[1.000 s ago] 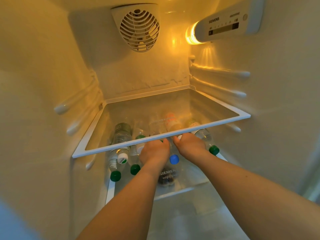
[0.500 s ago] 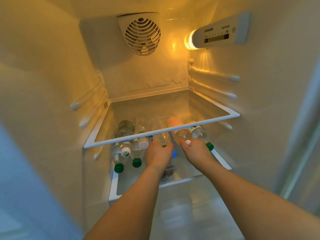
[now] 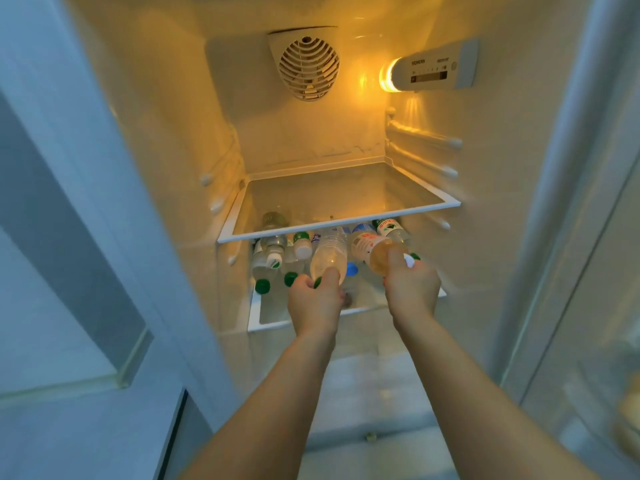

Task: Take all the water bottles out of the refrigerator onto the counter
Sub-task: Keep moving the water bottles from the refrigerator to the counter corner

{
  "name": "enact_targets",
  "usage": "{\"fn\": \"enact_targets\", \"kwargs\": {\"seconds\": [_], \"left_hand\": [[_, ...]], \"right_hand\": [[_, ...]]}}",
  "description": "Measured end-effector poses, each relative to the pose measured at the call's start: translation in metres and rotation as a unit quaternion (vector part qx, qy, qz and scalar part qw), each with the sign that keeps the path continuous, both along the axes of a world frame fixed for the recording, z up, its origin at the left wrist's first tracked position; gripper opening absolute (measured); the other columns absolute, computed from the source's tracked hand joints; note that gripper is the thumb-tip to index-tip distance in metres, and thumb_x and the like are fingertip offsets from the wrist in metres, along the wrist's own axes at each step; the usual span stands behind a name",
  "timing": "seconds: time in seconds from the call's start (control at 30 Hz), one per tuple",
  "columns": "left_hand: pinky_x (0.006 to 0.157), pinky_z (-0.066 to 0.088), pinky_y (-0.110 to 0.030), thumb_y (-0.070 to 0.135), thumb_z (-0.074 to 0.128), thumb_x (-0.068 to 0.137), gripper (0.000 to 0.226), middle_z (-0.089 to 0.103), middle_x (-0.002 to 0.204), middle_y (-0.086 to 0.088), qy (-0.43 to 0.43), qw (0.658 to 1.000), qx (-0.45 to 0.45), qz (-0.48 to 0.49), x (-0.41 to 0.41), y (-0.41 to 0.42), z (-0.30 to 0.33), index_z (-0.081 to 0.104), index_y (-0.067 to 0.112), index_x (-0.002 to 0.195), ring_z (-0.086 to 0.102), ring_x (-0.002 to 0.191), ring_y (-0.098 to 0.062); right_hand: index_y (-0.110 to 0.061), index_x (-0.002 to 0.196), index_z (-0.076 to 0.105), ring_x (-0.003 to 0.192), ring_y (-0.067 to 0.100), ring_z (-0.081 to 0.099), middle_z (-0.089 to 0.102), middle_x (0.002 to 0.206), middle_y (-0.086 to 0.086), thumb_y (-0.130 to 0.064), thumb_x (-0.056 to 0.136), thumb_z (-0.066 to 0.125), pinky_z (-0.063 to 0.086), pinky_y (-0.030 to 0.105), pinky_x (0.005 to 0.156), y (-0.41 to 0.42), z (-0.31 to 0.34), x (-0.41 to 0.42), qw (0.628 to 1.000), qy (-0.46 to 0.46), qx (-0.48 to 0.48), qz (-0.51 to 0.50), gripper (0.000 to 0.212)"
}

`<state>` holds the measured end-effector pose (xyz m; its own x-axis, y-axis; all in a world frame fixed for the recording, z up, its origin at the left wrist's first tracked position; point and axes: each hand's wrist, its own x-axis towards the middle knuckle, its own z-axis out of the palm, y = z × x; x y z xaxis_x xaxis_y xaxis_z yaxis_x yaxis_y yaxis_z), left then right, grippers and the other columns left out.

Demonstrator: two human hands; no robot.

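Note:
Several water bottles lie on their sides on the lower glass shelf of the open refrigerator. My left hand grips the neck end of a clear ribbed bottle with a green cap. My right hand grips the neck of a bottle with a red and white label and a white cap. Both bottles stick out past the front of the upper shelf. Left of my hands lie more bottles with green caps and one with a white cap. A blue cap shows between my hands.
An upper glass shelf with a white rim sits just above the bottles. A fan grille is on the back wall, a lit control panel on the right wall. The open door stands at the left.
Both hands have pulled back toward me, each drawing a bottle out from under the upper shelf. The camera has moved back, showing the door and fridge frame.

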<state>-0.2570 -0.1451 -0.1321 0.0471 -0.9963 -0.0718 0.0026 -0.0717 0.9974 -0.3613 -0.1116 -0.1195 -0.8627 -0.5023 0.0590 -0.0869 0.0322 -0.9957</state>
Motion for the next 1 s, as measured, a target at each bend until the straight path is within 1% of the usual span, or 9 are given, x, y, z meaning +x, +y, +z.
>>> {"fn": "enact_targets", "kwargs": {"seconds": [0.1, 0.17, 0.23, 0.33, 0.43, 0.53, 0.67, 0.83, 1.0], "left_hand": [[0.077, 0.058, -0.048, 0.031, 0.060, 0.080, 0.020, 0.065, 0.078, -0.009, 0.003, 1.000, 0.000, 0.018, 0.021, 0.027, 0.012, 0.045, 0.019, 0.074, 0.070, 0.080, -0.030], [0.074, 0.059, -0.047, 0.030, 0.059, 0.082, 0.017, 0.066, 0.085, -0.013, -0.003, 1.000, -0.016, 0.027, 0.042, 0.047, 0.019, 0.048, 0.019, 0.077, 0.070, 0.075, -0.028], [0.073, 0.060, -0.046, 0.032, 0.058, 0.082, 0.014, 0.066, 0.086, -0.011, -0.026, 0.998, -0.042, 0.028, 0.056, 0.058, 0.025, 0.048, 0.024, 0.077, 0.070, 0.074, -0.026], [0.066, 0.056, -0.044, 0.039, 0.053, 0.079, 0.017, 0.064, 0.080, -0.003, -0.129, 0.985, -0.107, 0.037, 0.091, 0.083, 0.030, 0.050, 0.022, 0.081, 0.066, 0.075, -0.026], [0.050, 0.034, -0.030, 0.032, 0.052, 0.088, 0.017, 0.055, 0.070, 0.001, -0.241, 0.953, -0.179, 0.045, 0.121, 0.108, 0.037, 0.047, 0.017, 0.082, 0.053, 0.066, -0.021], [0.048, 0.028, -0.028, 0.033, 0.052, 0.093, 0.025, 0.050, 0.066, 0.005, -0.323, 0.918, -0.227, 0.033, 0.148, 0.131, 0.040, 0.050, 0.012, 0.106, 0.049, 0.061, -0.017], [0.047, 0.030, -0.028, 0.036, 0.052, 0.094, 0.025, 0.051, 0.075, 0.000, -0.408, 0.889, -0.206, 0.017, 0.187, 0.161, 0.032, 0.045, 0.013, 0.097, 0.050, 0.066, -0.020], [0.052, 0.033, -0.030, 0.036, 0.054, 0.093, 0.025, 0.051, 0.080, -0.002, -0.447, 0.884, -0.138, 0.006, 0.243, 0.197, 0.014, 0.043, 0.014, 0.092, 0.051, 0.070, -0.023], [0.055, 0.036, -0.031, 0.039, 0.054, 0.093, 0.025, 0.053, 0.080, 0.001, -0.452, 0.889, -0.061, 0.046, 0.312, 0.244, -0.009, 0.046, 0.015, 0.095, 0.055, 0.073, -0.023]], "right_hand": [[-0.007, 0.075, 0.065, 0.069, 0.025, 0.053, 0.061, 0.071, 0.008, -0.039, 0.090, 0.048, 0.036, 0.029, 0.054, 0.032, 0.004, 0.014, 0.999, 0.032, -0.001, -0.013, 0.038], [-0.008, 0.068, 0.059, 0.063, 0.021, 0.048, 0.055, 0.065, 0.005, -0.036, 0.090, 0.048, 0.036, 0.027, 0.051, 0.058, 0.009, 0.029, 0.998, 0.068, -0.008, -0.014, 0.037], [-0.008, 0.070, 0.055, 0.057, 0.015, 0.045, 0.050, 0.063, 0.003, -0.034, 0.091, 0.049, 0.034, 0.025, 0.049, 0.073, 0.012, 0.033, 0.995, 0.097, -0.006, -0.024, 0.034], [-0.006, 0.069, 0.054, 0.058, 0.021, 0.045, 0.048, 0.059, 0.003, -0.036, 0.091, 0.051, 0.030, 0.028, 0.048, 0.101, 0.012, 0.052, 0.991, 0.128, 0.022, -0.025, 0.037], [-0.008, 0.064, 0.048, 0.056, 0.025, 0.037, 0.040, 0.056, 0.004, -0.037, 0.089, 0.052, 0.028, 0.030, 0.048, 0.126, 0.012, 0.068, 0.985, 0.162, 0.063, -0.010, 0.038], [-0.010, 0.056, 0.043, 0.054, 0.025, 0.039, 0.040, 0.056, 0.006, -0.035, 0.084, 0.055, 0.029, 0.030, 0.049, 0.147, 0.019, 0.085, 0.975, 0.191, 0.110, -0.005, 0.039], [-0.009, 0.063, 0.054, 0.068, 0.034, 0.051, 0.051, 0.062, 0.008, -0.039, 0.081, 0.056, 0.035, 0.029, 0.058, 0.168, 0.021, 0.117, 0.965, 0.214, 0.143, 0.040, 0.036], [-0.013, 0.059, 0.046, 0.066, 0.031, 0.047, 0.044, 0.060, 0.003, -0.038, 0.080, 0.055, 0.027, 0.027, 0.051, 0.184, 0.007, 0.178, 0.937, 0.260, 0.195, 0.127, 0.034], [-0.013, 0.056, 0.038, 0.058, 0.027, 0.043, 0.040, 0.057, 0.003, -0.038, 0.078, 0.056, 0.024, 0.026, 0.048, 0.194, -0.017, 0.250, 0.887, 0.305, 0.238, 0.252, 0.038]]}}
